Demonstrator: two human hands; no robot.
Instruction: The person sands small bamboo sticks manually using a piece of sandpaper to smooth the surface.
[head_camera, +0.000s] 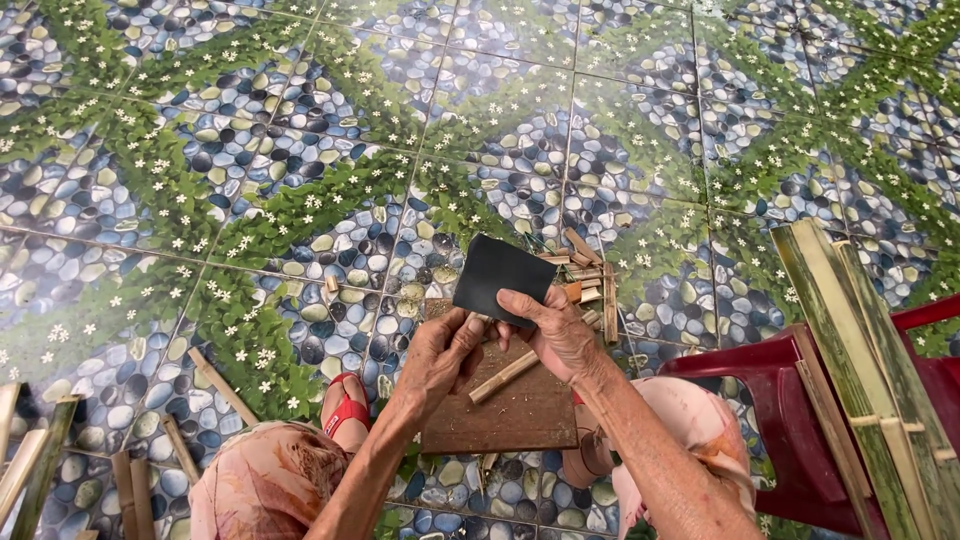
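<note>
Nearest us are our knees in patterned orange cloth (262, 487), and from between them our forearms reach out over a brown wooden board (520, 405) lying on the tiled floor (250, 150). Our right hand (553, 328) is clamped on a dark rectangular sheet (501, 277) — thumb on its near edge, fingers behind it — holding it up just above the board's far end. Our left hand (441, 352) is closed on a short bamboo stick (503, 377) that slants across the board. Beyond the sheet lies a small heap of cut bamboo pieces (585, 272). To the right stands a red plastic chair (790, 400) with long split bamboo strips (860, 350) leaning on it — more strips (30, 455) lie at the near left.
</note>
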